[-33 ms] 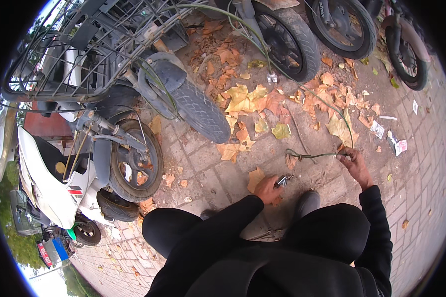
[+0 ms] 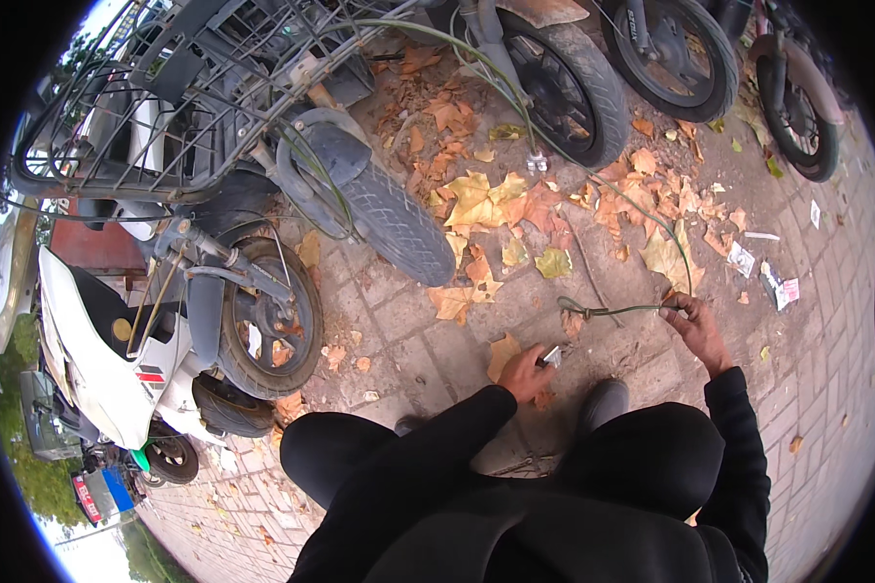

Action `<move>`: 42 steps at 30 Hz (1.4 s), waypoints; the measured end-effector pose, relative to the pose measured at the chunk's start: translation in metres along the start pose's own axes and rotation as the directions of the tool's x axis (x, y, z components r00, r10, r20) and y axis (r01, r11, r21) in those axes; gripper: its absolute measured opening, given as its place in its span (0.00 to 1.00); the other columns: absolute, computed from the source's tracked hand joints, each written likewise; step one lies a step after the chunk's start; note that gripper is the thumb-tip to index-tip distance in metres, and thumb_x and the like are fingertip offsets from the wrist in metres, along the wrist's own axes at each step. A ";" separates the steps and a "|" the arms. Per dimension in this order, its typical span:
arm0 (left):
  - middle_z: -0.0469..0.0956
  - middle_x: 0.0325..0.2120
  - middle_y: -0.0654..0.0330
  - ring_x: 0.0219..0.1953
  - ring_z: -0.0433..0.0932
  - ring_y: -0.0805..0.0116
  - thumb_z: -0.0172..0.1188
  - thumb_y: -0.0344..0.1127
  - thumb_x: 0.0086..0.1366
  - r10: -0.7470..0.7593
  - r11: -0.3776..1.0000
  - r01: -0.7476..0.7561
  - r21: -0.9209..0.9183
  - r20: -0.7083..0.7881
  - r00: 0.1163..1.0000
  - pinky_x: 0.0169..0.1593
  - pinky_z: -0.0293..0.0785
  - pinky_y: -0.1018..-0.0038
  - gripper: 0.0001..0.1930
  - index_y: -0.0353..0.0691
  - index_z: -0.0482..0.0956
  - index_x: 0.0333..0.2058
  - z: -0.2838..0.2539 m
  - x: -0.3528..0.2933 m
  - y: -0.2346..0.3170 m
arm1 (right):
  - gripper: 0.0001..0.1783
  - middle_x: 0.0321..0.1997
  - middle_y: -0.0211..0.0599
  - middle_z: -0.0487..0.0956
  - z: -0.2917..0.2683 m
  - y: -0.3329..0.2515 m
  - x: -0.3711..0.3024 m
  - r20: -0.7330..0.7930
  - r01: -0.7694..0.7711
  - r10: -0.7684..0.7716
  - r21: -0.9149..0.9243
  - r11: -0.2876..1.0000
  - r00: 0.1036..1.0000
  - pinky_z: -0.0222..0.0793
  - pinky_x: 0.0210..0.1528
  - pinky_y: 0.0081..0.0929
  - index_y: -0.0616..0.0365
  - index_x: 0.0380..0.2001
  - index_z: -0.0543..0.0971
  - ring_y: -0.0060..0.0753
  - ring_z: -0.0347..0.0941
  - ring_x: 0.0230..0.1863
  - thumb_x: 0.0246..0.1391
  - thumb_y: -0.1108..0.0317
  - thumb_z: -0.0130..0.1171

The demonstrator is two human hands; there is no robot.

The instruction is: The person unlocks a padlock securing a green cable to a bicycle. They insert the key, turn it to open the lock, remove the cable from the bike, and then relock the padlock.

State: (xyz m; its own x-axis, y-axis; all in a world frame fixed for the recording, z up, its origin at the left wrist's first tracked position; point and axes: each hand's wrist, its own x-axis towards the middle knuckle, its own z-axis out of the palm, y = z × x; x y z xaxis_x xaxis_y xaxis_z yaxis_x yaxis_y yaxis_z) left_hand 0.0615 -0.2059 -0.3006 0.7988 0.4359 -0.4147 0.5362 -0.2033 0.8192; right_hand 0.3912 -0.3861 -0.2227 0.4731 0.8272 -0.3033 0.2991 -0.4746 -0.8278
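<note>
Just right of centre, the right hand [image 2: 695,325] is curled shut around the end of a thin green cable [image 2: 608,311], pinching it where the line bends into a small knotted loop lying on the paving. From that hand the cable runs up and left in a long smooth arc across the leaves toward the top middle of the frame. The left hand [image 2: 527,372], a little below centre, has its fingers closed on a small shiny metal piece [image 2: 552,357]; its exact shape is too small to tell. Both sleeves are black, soft cloth, coming up from the lower edge over bent knees in black.

Under the hands lies grey brick paving [image 2: 408,321], rough and dusty, strewn with dry leaves [image 2: 476,199], orange and yellow, crinkled and broad-lobed. Upper left, a ribbed black tyre [image 2: 394,228] sits under a dark mudguard, beside a wire basket [image 2: 146,107] of thin metal rods. A white scooter [image 2: 87,340] with glossy panels stands at the left edge.
</note>
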 end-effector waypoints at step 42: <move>0.81 0.40 0.57 0.38 0.79 0.68 0.55 0.43 0.72 -0.336 0.257 -0.334 -0.907 -0.408 0.849 0.38 0.73 0.74 0.12 0.42 0.73 0.45 -0.344 -0.099 0.110 | 0.23 0.21 0.31 0.73 0.127 -0.389 0.144 0.253 0.066 -0.348 0.718 0.693 0.903 0.62 0.31 0.25 0.54 0.34 0.72 0.29 0.68 0.25 0.73 0.46 0.42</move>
State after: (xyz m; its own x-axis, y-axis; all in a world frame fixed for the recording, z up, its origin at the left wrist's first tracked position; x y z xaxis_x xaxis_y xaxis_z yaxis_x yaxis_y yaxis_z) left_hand -0.0523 0.0295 -0.0329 0.3869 0.7960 -0.4655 -0.3767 0.5972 0.7081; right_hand 0.2375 -0.0436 -0.0044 0.1135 0.9879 -0.1053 -0.3568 -0.0584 -0.9323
